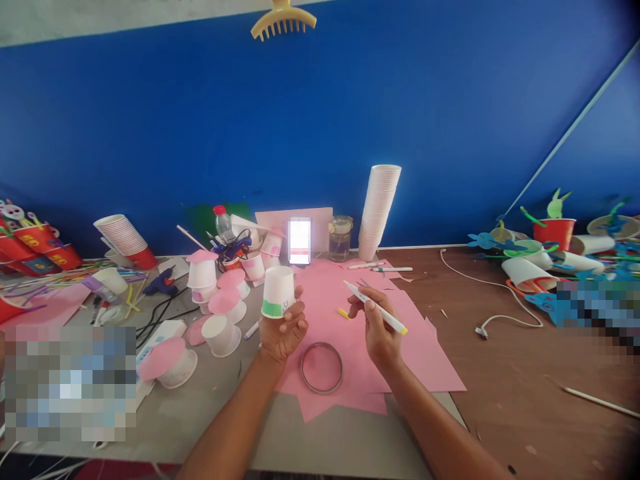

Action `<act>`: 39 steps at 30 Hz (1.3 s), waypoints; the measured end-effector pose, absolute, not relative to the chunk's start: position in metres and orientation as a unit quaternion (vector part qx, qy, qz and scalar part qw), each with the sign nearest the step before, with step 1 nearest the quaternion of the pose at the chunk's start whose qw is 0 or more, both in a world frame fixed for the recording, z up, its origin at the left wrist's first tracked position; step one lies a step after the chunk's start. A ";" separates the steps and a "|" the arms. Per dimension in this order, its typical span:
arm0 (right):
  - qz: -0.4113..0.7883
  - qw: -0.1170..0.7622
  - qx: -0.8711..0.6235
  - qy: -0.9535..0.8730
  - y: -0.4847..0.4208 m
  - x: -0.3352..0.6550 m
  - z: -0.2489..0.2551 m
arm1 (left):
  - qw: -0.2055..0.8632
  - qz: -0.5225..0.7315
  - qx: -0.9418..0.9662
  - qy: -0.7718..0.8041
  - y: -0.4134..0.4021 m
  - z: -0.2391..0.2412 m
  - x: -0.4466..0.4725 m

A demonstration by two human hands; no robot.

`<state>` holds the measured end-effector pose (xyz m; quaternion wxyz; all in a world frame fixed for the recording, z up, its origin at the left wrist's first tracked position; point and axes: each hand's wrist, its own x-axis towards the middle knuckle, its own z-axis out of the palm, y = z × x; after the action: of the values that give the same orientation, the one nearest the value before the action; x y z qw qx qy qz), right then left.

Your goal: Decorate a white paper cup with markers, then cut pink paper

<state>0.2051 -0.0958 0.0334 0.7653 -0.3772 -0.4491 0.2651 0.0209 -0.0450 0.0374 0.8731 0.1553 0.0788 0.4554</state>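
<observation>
My left hand (285, 337) grips a white paper cup (278, 287) above the table. A green patch runs along the cup's lower part, with small dark marks beside it near my fingers. Pinched in my right hand (383, 333) is a slim white marker (373, 305), its tip pointing up and left towards the cup but apart from it. The marker's rear end is yellow. Beneath my hands lie sheets of pink paper (420, 360). A yellow marker cap (343, 313) rests on them, and a grey ring (322, 367) lies nearer to me.
Left of the cup stand several paper cups with pink discs (225, 301). At the back are a lit phone (299, 240), a glass jar (341, 239) and a tall cup stack (379, 213). A white cable (525, 323) and cup crafts (530, 273) lie right; a glue gun (163, 283) lies left.
</observation>
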 end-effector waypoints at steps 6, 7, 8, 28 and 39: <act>0.219 0.749 -0.396 -0.484 -0.098 0.206 0.035 | 0.863 0.448 0.215 0.090 -0.042 0.040 0.026; 0.199 0.743 -0.402 -0.497 -0.099 0.206 0.036 | 0.853 0.455 0.233 0.101 -0.040 0.039 0.028; 0.180 0.737 -0.406 -0.510 -0.100 0.206 0.037 | 0.839 0.468 0.252 0.118 -0.039 0.036 0.032; 0.143 0.673 -0.344 -0.638 -0.107 0.201 0.043 | 0.647 0.514 0.474 0.303 -0.042 0.017 0.054; 0.117 0.643 -0.352 -0.670 -0.104 0.197 0.036 | 0.631 0.507 0.493 0.318 -0.048 0.024 0.056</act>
<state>0.1969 -0.1040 0.0361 0.6431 -0.3522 -0.6697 0.1174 0.0561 -0.0480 0.0239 0.6310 0.4933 0.3182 0.5071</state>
